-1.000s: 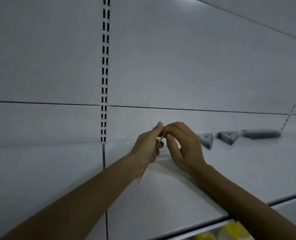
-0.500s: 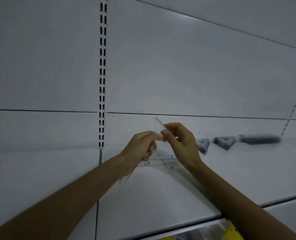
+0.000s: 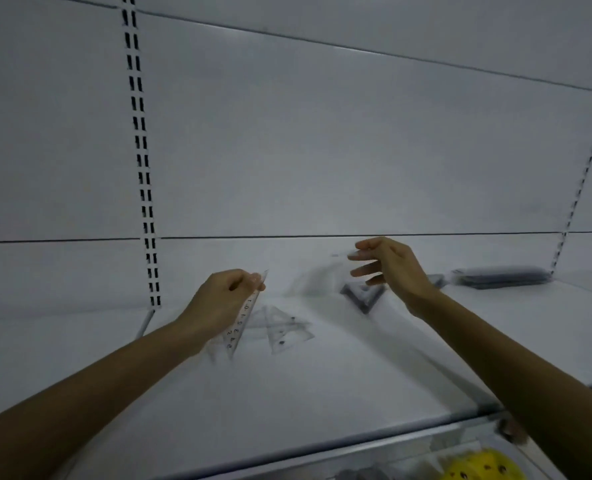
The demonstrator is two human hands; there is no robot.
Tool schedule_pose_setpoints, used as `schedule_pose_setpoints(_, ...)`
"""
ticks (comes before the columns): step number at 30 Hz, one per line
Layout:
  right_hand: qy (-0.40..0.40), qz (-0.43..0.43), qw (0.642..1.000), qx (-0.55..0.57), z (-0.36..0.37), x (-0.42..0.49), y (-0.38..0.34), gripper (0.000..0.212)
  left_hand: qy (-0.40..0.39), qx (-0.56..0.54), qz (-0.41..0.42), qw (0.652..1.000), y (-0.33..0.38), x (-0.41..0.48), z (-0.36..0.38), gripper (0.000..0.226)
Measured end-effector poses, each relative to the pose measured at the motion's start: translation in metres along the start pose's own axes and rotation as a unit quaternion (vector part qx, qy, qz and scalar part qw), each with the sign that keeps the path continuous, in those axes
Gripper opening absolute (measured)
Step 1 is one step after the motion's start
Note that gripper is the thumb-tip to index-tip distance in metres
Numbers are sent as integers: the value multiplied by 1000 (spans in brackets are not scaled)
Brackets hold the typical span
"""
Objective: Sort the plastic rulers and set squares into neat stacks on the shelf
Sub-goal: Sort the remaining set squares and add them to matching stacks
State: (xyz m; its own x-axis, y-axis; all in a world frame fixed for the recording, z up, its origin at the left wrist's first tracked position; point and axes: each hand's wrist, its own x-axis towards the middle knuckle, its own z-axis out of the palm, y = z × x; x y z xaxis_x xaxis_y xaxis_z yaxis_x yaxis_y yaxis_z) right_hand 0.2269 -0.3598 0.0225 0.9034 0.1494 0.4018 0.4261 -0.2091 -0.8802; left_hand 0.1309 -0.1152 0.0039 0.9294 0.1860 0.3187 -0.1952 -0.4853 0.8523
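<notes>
Sorting looks partly done. Nearest, a few loose clear set squares [image 3: 284, 329] lie overlapping on the shelf [image 3: 322, 393], not yet stacked. Just left of them the left hand [image 3: 218, 299], arm reaching forward, has its fingers curled tight on a clear set square [image 3: 247, 317] with a printed scale, held on edge above the shelf. Farther right, the right hand [image 3: 391, 268] is raised with fingers spread; motion blur hides whether it pinches anything. Beyond it sit a dark set-square stack [image 3: 363, 296] and, farthest right, a ruler stack [image 3: 502, 277].
</notes>
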Motion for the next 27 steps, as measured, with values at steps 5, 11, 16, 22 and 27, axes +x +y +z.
schedule_pose_setpoints(5, -25, -161, 921, -355, -34, 19, 26, 19, -33, -50, -20, 998, 38, 26, 39, 14)
schedule_pose_setpoints(11, -29, -351, 804, -480, -57, 48, 58, 19, 8, -173, -65, 983, 61, 48, 112, 4)
schedule_pose_setpoints(16, -81, -338, 787, -510, -62, 45, 80, 25, 87, -256, -95, 958, 54, 56, 146, 8)
schedule_pose_setpoints(22, -102, -321, 785, -520, -57, 47, 95, 24, 117, -251, -83, 957, 39, 63, 147, 8)
schedule_pose_setpoints(27, -114, -307, 779, -534, -59, 46, 96, 32, 103, -245, -92, 960, 33, 65, 147, 19)
